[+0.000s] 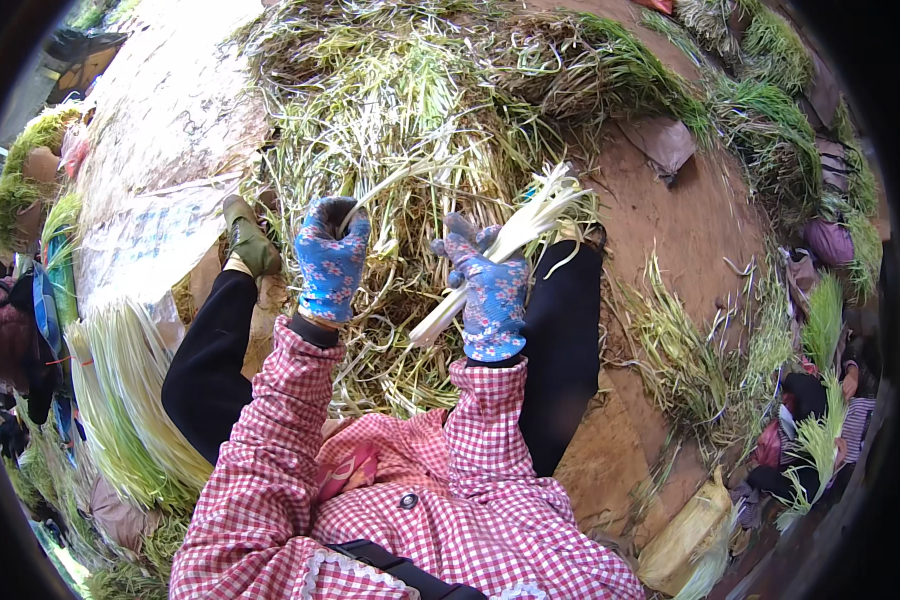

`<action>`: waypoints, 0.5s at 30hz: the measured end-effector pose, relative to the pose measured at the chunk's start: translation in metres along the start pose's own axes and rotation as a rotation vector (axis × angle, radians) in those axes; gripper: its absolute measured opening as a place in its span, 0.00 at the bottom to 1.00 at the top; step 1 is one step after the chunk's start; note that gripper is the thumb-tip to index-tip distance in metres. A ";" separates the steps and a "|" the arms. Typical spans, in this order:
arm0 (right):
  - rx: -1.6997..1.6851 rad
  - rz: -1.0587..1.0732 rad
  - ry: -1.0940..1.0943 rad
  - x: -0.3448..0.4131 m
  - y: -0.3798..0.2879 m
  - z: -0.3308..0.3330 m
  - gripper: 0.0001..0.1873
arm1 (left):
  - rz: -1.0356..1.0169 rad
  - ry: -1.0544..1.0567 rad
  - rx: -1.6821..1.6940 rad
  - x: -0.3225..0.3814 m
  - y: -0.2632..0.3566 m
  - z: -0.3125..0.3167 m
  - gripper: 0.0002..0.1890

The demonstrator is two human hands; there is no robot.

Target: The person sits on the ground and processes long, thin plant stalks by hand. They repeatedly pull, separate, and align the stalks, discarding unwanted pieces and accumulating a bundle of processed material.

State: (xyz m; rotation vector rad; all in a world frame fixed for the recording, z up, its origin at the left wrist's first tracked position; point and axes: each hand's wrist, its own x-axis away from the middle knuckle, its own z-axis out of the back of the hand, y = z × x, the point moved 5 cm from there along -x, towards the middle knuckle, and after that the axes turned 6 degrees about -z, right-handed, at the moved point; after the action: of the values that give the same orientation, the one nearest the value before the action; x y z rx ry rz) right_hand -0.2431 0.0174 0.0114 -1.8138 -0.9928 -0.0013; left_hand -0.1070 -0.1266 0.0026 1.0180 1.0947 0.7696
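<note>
My left hand point(333, 259), in a blue floral glove, pinches a thin pale stalk point(399, 178) that points up and to the right. A short bundle of white-green stalks point(532, 217), perhaps chives or garlic shoots, is gripped in my right hand point(487, 289), gloved the same way. Its cut-looking white ends point(439, 319) stick out at the lower left, with looser tips at the upper right. Between my knees and beyond lies a thick heap of tangled stalks and withered leaves point(420, 112). The two hands are apart, above the heap's near part.
Beside my left leg lie long, neatly aligned pale bundles point(131, 397), one tied with a red band. A white printed sack sheet point(165, 240) is spread at the left. Scattered trimmings point(675, 345) and a yellowish sack point(686, 532) lie at the right. Other people point(802, 412) sit near both edges.
</note>
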 end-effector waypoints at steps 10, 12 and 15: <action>0.073 0.026 -0.064 -0.001 0.011 -0.010 0.09 | -0.199 -0.267 -0.146 0.022 0.039 -0.028 0.07; 0.070 0.030 -0.039 -0.003 0.012 -0.006 0.09 | -0.241 -0.387 -0.139 0.025 0.050 -0.028 0.07; 0.120 0.031 0.049 -0.010 0.015 0.006 0.10 | -0.238 -0.499 -0.069 0.029 0.066 -0.015 0.08</action>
State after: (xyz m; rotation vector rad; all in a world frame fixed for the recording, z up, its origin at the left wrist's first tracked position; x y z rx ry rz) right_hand -0.2429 0.0143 -0.0072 -1.7111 -0.9114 0.0326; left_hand -0.1136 -0.0728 0.0523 0.9338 0.7326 0.3301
